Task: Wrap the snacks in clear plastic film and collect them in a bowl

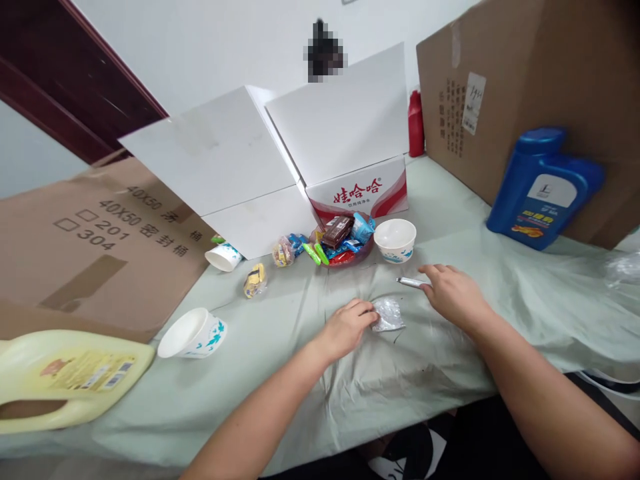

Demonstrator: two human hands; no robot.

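My left hand [349, 327] rests low over the cloth, its fingers closed on the left edge of a small, crinkled piece of clear bubble wrap [389, 316]. To its right, my right hand [456, 295] is closed around a slim silver-grey stick-shaped tool [411, 283] pointing left; its exact kind is unclear. The tool is held apart from the bubble wrap. Just beyond the hands stands a white paper bowl [395, 244] with a blue pattern. Beside it, a dark red bowl [369, 255] is heaped with wrapped snacks [338, 231].
Loose snack packets [255, 280] and two tipped paper bowls [213, 337] lie leftward on the green cloth [280, 393]. A yellow jug [85, 373] is near left. A white carton [357, 190] stands behind, brown cardboard boxes [475, 113] at the sides, a blue bottle [545, 190] right.
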